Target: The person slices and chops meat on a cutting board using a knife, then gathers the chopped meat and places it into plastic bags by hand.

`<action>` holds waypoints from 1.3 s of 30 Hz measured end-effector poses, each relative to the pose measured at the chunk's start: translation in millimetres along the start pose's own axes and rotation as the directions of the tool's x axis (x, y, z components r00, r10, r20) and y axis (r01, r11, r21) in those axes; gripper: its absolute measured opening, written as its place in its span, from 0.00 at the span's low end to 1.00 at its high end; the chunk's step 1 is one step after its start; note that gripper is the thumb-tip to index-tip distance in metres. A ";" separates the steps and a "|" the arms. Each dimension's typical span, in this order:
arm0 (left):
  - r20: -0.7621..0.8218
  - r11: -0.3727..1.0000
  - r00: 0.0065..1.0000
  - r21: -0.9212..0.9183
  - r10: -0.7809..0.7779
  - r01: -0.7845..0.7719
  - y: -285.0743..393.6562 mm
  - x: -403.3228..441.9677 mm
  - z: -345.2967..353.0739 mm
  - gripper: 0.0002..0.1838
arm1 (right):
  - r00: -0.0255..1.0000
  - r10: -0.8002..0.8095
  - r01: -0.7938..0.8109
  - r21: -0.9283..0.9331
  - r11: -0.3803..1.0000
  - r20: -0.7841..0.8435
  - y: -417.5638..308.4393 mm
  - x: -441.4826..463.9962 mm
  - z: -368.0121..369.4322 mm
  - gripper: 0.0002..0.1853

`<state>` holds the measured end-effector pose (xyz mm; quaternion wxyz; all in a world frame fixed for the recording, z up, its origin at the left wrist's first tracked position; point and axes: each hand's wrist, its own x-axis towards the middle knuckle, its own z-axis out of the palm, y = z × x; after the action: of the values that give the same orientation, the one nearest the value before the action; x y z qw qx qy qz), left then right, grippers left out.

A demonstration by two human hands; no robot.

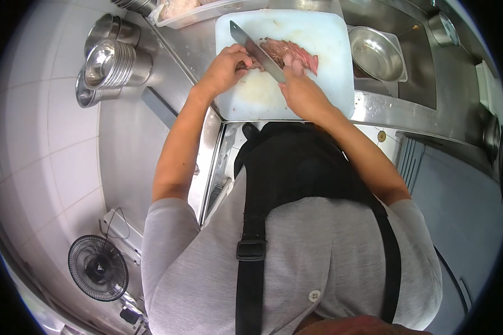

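Observation:
A white cutting board (335, 44) lies on the counter with a piece of raw red meat (303, 54) on it, thin slices at its left end. My right hand (304, 92) is closed on the handle of a broad kitchen knife (255, 49). The blade slants up and left across the meat, its tip near the board's upper left. On the left side of the blade, my left hand (227, 68) has its fingers curled against the meat's cut end. Its fingertips are partly hidden.
A plastic tub (207, 14) with pale raw meat stands behind the board. To the right a metal bowl (377, 54) sits by the sink (422, 78). Stacked steel containers (109, 64) stand at the left; a black fan (98, 268) is lower left.

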<state>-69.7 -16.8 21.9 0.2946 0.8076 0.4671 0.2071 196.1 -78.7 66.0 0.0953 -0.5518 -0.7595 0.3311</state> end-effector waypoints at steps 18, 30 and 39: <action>0.013 0.989 0.995 -0.114 -0.098 0.099 -12.4 -6.1 -1.0 0.18 | 0.997 -0.081 0.081 -0.057 0.995 -0.003 17.4 41.4 34.6 0.20; -0.060 0.992 0.992 -0.061 -0.115 0.112 3.9 -26.7 -1.8 0.14 | 0.997 -0.076 0.076 -0.029 0.997 -0.015 31.9 47.1 44.5 0.20; 0.062 0.981 0.998 0.194 0.014 -0.026 21.5 -5.2 0.9 0.13 | 0.999 -0.048 0.048 -0.039 0.998 -0.002 39.4 26.4 24.8 0.36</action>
<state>-58.0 -30.1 35.2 0.2262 0.8429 0.4679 0.1390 204.1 -58.0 17.3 0.0935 -0.5358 -0.7785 0.3133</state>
